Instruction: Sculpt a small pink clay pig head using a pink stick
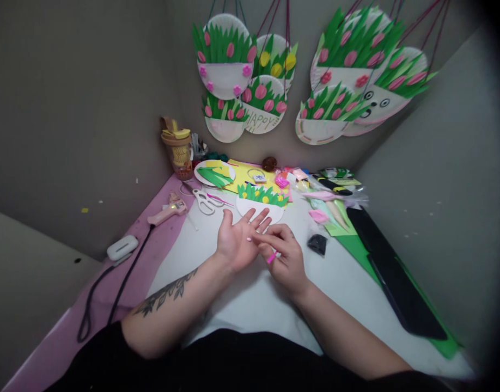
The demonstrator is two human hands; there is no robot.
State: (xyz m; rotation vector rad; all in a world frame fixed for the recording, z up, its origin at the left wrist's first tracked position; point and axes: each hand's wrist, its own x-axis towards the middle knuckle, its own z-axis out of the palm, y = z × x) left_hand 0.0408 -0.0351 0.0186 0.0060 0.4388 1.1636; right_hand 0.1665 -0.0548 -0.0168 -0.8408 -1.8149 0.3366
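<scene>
pink bit (249, 239) on left palm (239, 244)

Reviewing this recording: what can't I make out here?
In the head view:
Pink item in the right hand: partly covered by fingers.
Pink speck on the left hand: too small to identify.
Yellow-flowered paper plate: lower part behind the left hand's fingers.
Hanging cords: upper ends cut off by the top edge.

Left hand (236, 246) palm-up, pink bit (249, 239) on it, right hand (286, 264) at three o'clock holding pink piece (271, 257), flowered plate (252, 205) at twelve
</scene>
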